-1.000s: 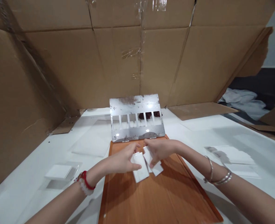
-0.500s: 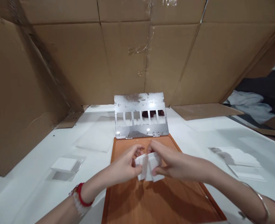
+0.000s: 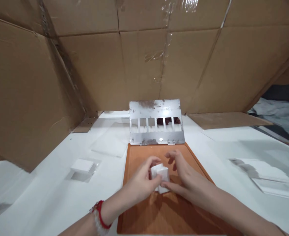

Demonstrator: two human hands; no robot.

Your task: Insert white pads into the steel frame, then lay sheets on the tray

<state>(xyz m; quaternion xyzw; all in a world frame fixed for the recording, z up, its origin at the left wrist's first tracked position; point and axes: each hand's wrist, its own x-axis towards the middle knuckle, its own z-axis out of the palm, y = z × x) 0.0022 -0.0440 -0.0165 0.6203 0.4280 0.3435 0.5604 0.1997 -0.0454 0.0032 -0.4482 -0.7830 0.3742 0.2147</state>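
Observation:
Over the brown wooden board (image 3: 144,216), my left hand (image 3: 148,180) grips a small stack of white cards (image 3: 162,173) between thumb and fingers. The cards lie slightly out of line with each other. My right hand (image 3: 183,177) is just to the right of them, its fingers spread apart and its thumb at the stack's lower right edge. A metal frame (image 3: 156,137) with a row of rectangular slots stands tilted up, hinged at the board's far edge.
On the white table (image 3: 105,196), a clear tray (image 3: 94,167) with white cards (image 3: 82,165) lies left. Fanned white sheets (image 3: 272,173) are on the right. A thin translucent sheet (image 3: 110,144) lies back left. Cardboard walls (image 3: 139,65) enclose the back and left.
The two portions of white cards, one in each hand before, are now together in my left hand. My right fingers have spread off them. The view has shifted left.

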